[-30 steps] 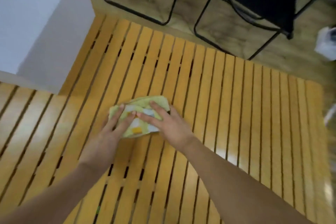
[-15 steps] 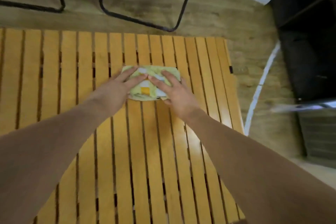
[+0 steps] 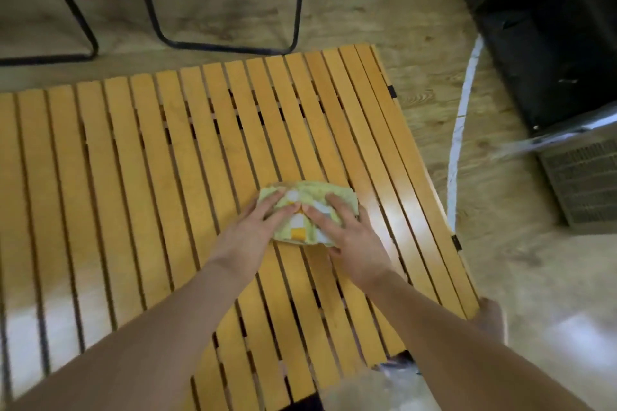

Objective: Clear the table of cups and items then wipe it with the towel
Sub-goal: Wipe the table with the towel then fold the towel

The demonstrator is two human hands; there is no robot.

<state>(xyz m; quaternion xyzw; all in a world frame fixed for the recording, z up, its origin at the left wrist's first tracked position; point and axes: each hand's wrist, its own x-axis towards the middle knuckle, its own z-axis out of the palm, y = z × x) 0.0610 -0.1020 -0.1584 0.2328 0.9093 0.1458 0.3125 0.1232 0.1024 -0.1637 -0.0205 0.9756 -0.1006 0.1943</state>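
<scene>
A folded light-green towel (image 3: 309, 192) with white and orange patches lies on the slatted wooden table (image 3: 150, 160), toward its right side. My left hand (image 3: 248, 232) presses flat on the towel's left part, fingers spread. On the towel's right part my right hand (image 3: 350, 237) presses flat in the same way. The index fingertips of both hands nearly touch over the middle of the towel. No cups or other items show on the tabletop.
Black metal chair frames (image 3: 213, 10) stand on the floor beyond the table's far edge. A white cable (image 3: 459, 130) runs along the floor to the right, beside dark furniture (image 3: 551, 43) and a vent grille (image 3: 584, 183). A blurry clear object (image 3: 374, 387) sits at the near edge.
Both hands have slid the towel across the table toward its right side and then back toward me. The view has swung right, bringing the table's right edge into sight.
</scene>
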